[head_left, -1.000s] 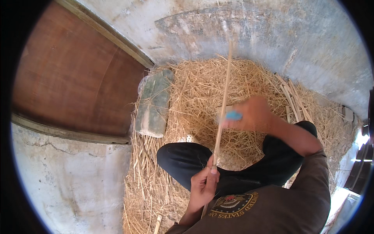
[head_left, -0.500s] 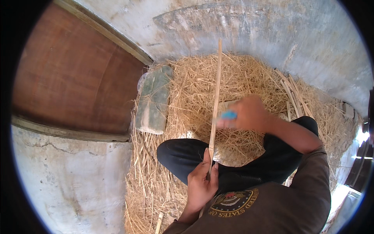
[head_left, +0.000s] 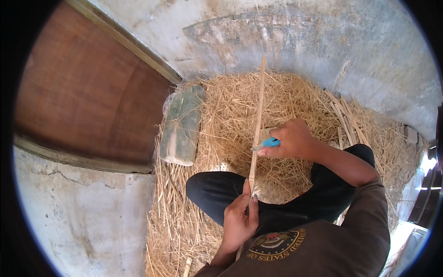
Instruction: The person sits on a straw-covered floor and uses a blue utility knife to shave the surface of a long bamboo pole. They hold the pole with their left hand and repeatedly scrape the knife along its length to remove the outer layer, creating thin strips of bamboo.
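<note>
A long, thin wooden strip (head_left: pixel 259 111) stands nearly upright in the picture, its far end reaching toward the back wall. My left hand (head_left: pixel 241 214) is closed round its near end, thumb and fingers pinching it close to my lap. In my right hand (head_left: pixel 293 140) is a utility knife (head_left: pixel 271 142) with a blue handle. Its blade end lies at the strip's right edge, roughly midway along; whether it bites into the wood cannot be made out.
Straw-like shavings (head_left: pixel 230 101) cover the floor around my crossed legs. A greenish-grey block (head_left: pixel 182 124) lies at the left, near a brown panel (head_left: pixel 87 87). Several loose wooden strips (head_left: pixel 348 117) rest at the right by the pale wall (head_left: pixel 314 41).
My right hand, blurred before, now shows sharply with the knife against the strip, slightly lower in the picture. The strip's far end has dipped a little; my left hand keeps its grip.
</note>
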### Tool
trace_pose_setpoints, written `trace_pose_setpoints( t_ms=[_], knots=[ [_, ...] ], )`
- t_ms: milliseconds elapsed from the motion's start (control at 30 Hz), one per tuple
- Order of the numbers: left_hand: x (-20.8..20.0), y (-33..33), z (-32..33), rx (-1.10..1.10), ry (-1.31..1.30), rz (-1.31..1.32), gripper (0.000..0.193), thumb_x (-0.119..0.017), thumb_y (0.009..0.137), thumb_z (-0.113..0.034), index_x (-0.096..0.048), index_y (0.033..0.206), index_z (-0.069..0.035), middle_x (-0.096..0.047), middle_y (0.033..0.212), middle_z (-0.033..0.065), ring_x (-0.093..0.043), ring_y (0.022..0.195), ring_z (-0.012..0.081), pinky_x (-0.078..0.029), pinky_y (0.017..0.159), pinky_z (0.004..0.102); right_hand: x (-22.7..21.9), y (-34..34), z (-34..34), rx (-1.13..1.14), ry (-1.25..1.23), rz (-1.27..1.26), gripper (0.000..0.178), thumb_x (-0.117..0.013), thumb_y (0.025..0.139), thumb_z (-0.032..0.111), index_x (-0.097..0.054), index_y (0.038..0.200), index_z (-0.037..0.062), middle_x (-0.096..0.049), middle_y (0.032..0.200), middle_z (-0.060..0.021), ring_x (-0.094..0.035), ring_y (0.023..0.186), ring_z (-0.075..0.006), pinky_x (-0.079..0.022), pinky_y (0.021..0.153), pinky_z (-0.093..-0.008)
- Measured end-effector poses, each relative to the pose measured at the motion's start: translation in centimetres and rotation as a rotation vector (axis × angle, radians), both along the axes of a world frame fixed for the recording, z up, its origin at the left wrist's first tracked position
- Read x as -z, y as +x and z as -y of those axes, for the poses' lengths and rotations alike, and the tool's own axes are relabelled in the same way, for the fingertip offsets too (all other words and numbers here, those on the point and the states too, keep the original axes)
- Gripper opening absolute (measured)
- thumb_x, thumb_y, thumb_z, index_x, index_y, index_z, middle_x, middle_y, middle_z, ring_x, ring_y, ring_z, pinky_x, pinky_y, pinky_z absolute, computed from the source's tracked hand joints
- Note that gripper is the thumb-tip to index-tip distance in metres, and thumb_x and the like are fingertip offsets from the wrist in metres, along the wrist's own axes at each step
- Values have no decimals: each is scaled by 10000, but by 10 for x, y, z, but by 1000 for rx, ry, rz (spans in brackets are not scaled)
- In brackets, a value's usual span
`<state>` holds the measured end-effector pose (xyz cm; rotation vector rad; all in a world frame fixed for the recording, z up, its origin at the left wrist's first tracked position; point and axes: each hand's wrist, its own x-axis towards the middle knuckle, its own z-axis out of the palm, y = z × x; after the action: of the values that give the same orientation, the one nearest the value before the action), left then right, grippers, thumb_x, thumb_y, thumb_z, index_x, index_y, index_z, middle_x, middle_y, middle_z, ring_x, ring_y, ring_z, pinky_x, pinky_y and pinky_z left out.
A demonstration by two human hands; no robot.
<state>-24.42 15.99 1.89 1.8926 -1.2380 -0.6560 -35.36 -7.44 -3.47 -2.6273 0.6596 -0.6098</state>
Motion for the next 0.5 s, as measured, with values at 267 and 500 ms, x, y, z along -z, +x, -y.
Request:
trace_pose_setpoints(
  t_ms=[267, 500],
  knots=[
    [6, -5, -14, 96, -8, -14, 368, -561, 893, 17, -542, 1252, 98, -626, 806, 228, -614, 646, 195, -488, 645, 283, 18, -6, 55, 408, -65, -43, 739, -517, 761, 787, -599, 535, 88, -490, 426, -60, -516, 381, -208, -384, 393, -356],
    [10, -2, -26, 63, 13, -130, 389, -562, 898, 15, -527, 1277, 91, -548, 685, 122, -522, 609, 121, -451, 617, 246, 8, -7, 24, 64, -12, 21, 750, -486, 780, 794, -583, 529, 94, -496, 443, -40, -492, 381, -198, -384, 405, -360]
  ],
)
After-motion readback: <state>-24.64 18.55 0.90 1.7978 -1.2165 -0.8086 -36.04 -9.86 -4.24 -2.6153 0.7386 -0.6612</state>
